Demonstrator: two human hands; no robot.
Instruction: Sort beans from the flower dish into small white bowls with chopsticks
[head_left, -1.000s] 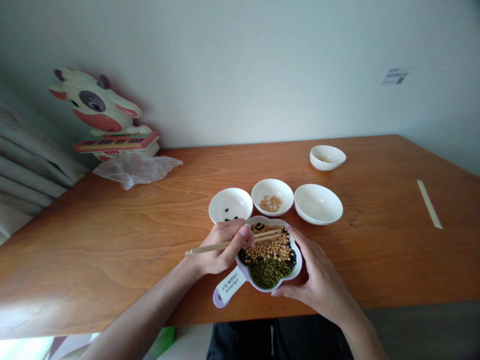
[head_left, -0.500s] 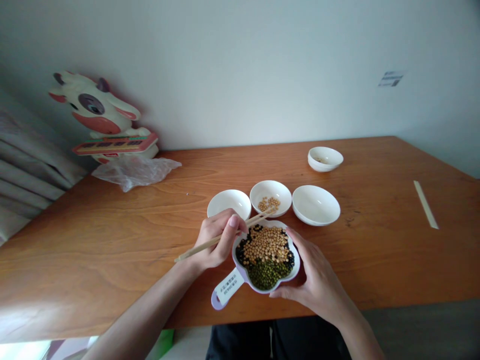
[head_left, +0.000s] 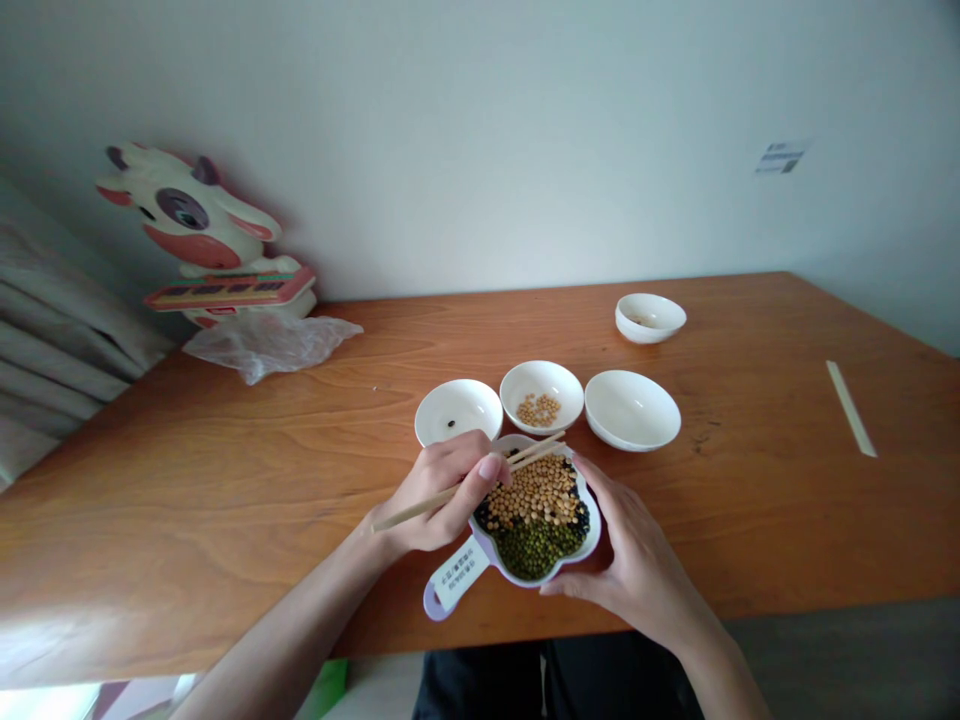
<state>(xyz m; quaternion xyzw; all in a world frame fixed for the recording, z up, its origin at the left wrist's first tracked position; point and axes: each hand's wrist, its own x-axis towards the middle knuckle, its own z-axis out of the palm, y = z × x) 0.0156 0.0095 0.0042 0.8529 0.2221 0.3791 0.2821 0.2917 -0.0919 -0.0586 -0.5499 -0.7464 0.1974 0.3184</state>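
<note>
A pair of wooden chopsticks (head_left: 537,453) is pinched in my left hand (head_left: 450,490), with the tips over the far rim of a handled dish (head_left: 459,572). The dish holds tan soybeans (head_left: 541,490), green mung beans (head_left: 534,549) and black beans (head_left: 581,516). My right hand (head_left: 637,550) grips the dish's right side between thumb and fingers. Just behind stand three white bowls: the left bowl (head_left: 431,410) has one dark bean inside, the middle bowl (head_left: 544,376) has a cluster of soybeans, and nothing shows in the right bowl (head_left: 634,405). No bean is discernible between the chopstick tips.
Farther back are stacked white bowls (head_left: 651,332) with a little something inside. A pale flat strip (head_left: 851,410) lies on the right of the wooden table (head_left: 772,520). A cow-shaped toy keyboard (head_left: 225,250) and a crumpled plastic bag (head_left: 274,345) sit back left.
My left hand and the chopsticks have shifted slightly right, the tips moving from the middle bowl to above the dish's edge. A dark bean now shows in the left bowl.
</note>
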